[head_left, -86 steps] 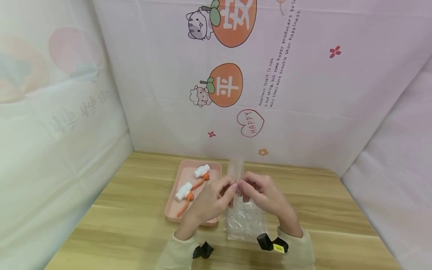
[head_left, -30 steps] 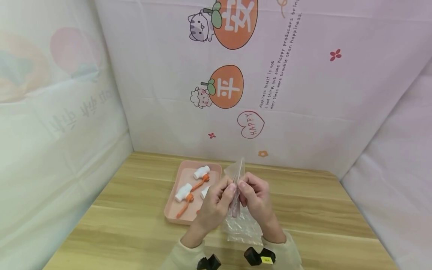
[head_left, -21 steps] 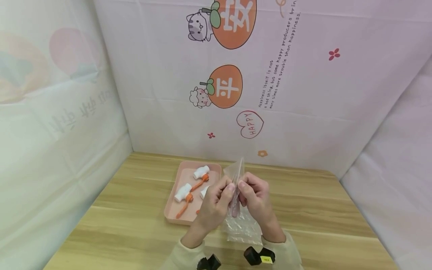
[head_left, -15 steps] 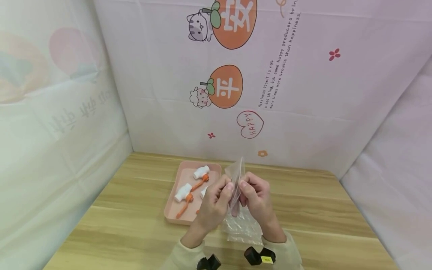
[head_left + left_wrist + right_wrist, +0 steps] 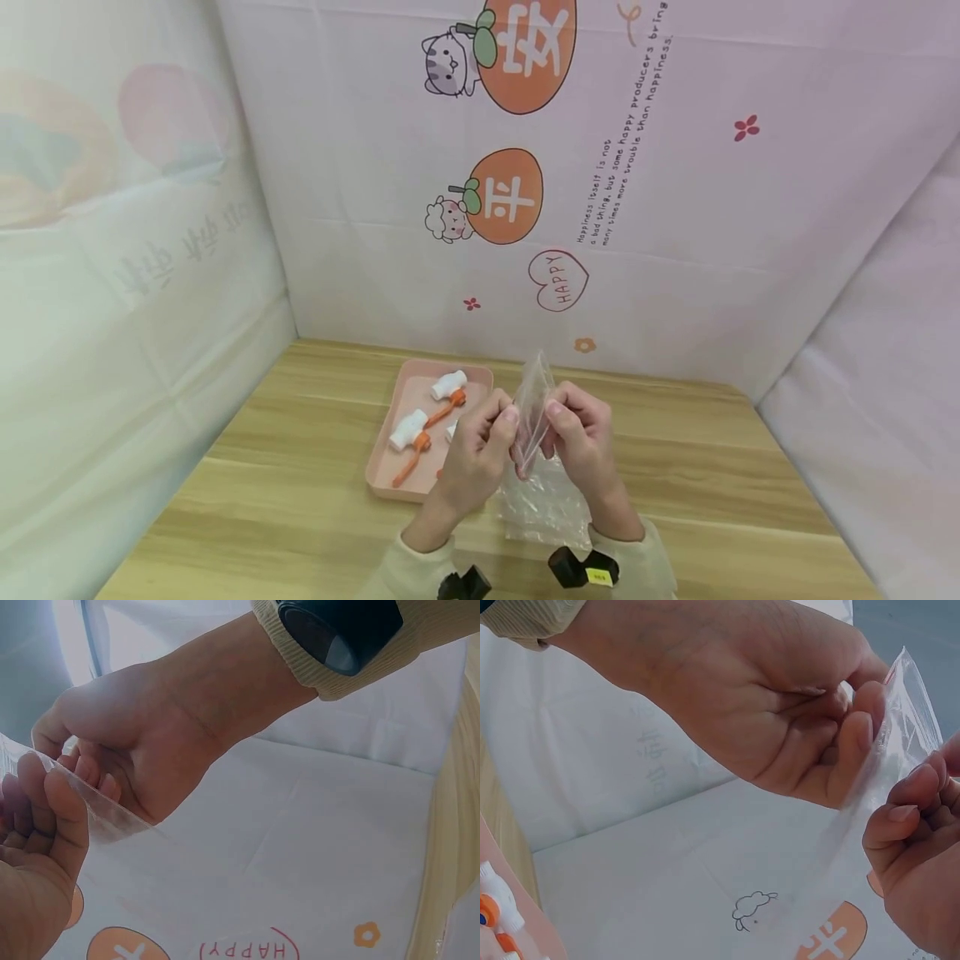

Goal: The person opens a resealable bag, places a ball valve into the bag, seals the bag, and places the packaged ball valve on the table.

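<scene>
My left hand [image 5: 476, 458] pinches one side of a clear plastic bag [image 5: 534, 412] between thumb and curled fingers. On the opposite side, my right hand [image 5: 588, 442] pinches the film the same way. The bag is held up above the table with its sides pulled apart, leaving a gap between them. Through the right wrist view its transparent film [image 5: 900, 724] rises to a pointed corner between the two hands. More clear plastic bagging [image 5: 543, 504] lies crinkled on the table beneath; I cannot tell how many pieces.
Left of the hands stands a pink tray [image 5: 381, 479] on the wooden table [image 5: 697, 475]. It holds white valves [image 5: 409, 430] with orange lever handles, one partly behind the left hand. Printed white cloth [image 5: 660, 308] encloses the back and sides.
The right hand has shifted slightly right, and the bag's sides have spread wider. Compared with the earliest frame, the left hand covers less of the tray, so part of another valve shows.
</scene>
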`<state>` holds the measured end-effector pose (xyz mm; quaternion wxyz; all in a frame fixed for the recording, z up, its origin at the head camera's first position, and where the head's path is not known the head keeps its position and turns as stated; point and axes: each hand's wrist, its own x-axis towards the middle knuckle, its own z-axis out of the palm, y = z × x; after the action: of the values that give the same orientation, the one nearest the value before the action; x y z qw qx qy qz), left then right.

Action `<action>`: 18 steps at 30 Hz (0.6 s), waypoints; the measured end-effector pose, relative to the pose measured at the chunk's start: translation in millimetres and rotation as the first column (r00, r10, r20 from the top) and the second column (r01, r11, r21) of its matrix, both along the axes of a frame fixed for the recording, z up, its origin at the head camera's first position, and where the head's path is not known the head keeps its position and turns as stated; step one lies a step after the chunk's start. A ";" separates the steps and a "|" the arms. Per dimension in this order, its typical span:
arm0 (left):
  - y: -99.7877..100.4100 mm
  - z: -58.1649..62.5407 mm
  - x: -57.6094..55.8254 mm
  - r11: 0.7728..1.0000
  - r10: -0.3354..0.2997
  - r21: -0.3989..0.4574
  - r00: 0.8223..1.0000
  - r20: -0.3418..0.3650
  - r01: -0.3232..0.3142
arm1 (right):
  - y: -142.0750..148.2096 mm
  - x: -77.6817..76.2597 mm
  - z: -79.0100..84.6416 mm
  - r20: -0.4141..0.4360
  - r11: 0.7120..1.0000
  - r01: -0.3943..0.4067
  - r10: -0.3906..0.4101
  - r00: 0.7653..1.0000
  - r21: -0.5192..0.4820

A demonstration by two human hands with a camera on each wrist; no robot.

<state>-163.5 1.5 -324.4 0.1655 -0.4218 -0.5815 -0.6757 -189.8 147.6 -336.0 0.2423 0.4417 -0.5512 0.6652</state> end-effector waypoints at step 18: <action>-21.0 -11.2 -20.3 0.991 0.126 0.036 0.992 0.001 -0.126 | 31.9 -4.5 2.8 0.011 0.960 0.185 -0.192 0.981 0.210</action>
<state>-183.8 -19.5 -335.6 0.2159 -0.3817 -0.5948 -0.6738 -194.2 179.5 -333.2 0.2484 0.3997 -0.6609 0.5846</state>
